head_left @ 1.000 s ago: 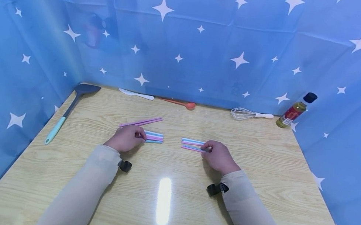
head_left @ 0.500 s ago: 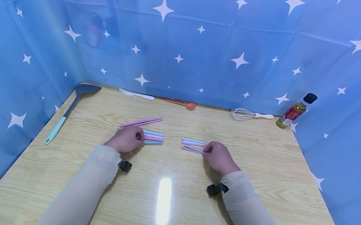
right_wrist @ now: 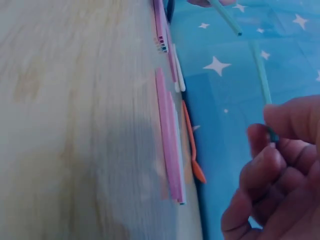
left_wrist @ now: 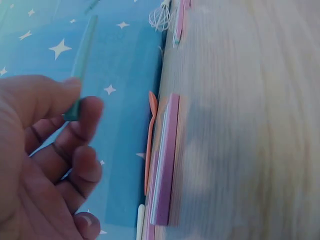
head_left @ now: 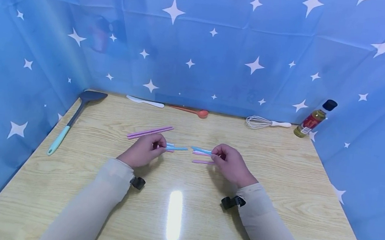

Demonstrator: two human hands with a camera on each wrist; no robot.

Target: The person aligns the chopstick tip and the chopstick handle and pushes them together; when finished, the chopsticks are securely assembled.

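Note:
My left hand (head_left: 142, 150) pinches a blue chopstick (head_left: 177, 148) near one end between thumb and index finger, the other end pointing right. In the left wrist view this chopstick is lifted off the table. Opposite it, my right hand (head_left: 231, 164) pinches another blue chopstick (head_left: 201, 150) that points left. The two tips face each other with a small gap. Beneath the left hand lies a row of pink, white and blue chopsticks (left_wrist: 172, 165). A similar row (right_wrist: 170, 140) lies below the right hand, with a pink chopstick (head_left: 202, 162) nearer me, partly hidden by the hand.
Two pink chopsticks (head_left: 150, 132) lie behind the left hand. Along the back edge are a white knife (head_left: 145, 101), an orange spoon (head_left: 202, 113), a whisk (head_left: 259, 122) and an oil bottle (head_left: 311, 121). A spatula (head_left: 78, 113) lies at left. A starry curtain (head_left: 202, 38) surrounds the table.
Both hands have drawn a blue chopstick from the near side of their rows and raised it. The left hand moved right, bringing the tips closer; the right shifted slightly left and away from me.

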